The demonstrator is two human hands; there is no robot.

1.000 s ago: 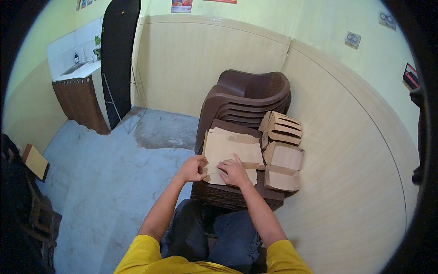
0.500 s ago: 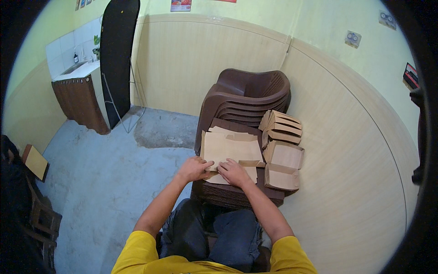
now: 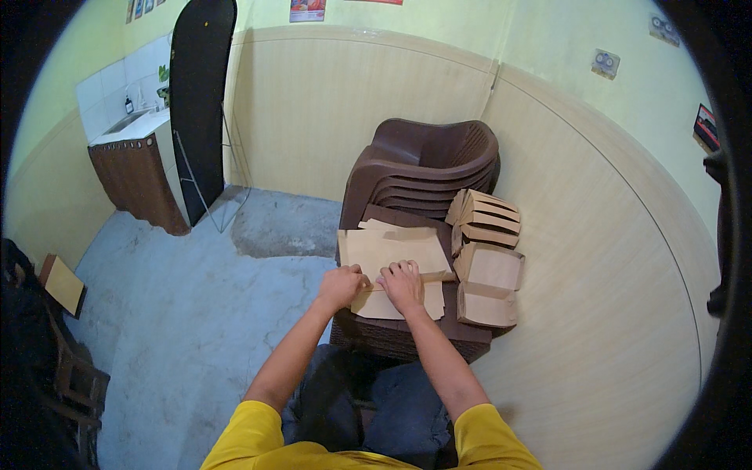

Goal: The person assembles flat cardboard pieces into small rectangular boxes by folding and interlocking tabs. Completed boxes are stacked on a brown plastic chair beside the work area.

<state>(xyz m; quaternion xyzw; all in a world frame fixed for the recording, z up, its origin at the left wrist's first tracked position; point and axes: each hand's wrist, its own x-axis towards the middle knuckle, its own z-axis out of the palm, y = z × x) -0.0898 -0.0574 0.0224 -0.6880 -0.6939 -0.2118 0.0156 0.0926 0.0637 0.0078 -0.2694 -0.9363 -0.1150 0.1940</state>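
Note:
A flat brown cardboard box blank (image 3: 392,247) lies on more cardboard sheets (image 3: 435,304) on the seat of the top chair. My left hand (image 3: 343,287) curls its fingers around the blank's near left part, along a crease. Close beside it, my right hand (image 3: 403,287) has bent fingers gripping the same crease near the middle. The fingertips partly hide the fold beneath them. A raised flap (image 3: 439,276) sticks out to the right of my right hand.
Brown plastic chairs (image 3: 427,176) are stacked against the wall. To the right stand an open folded cardboard box (image 3: 489,286) and several nested boxes (image 3: 487,218). Farther left are a black board (image 3: 200,110) on metal legs and a sink counter (image 3: 129,127).
The blank has shifted slightly left and turned a little. Both hands have moved a bit away from me along its crease, and my right hand now lies more over the cardboard.

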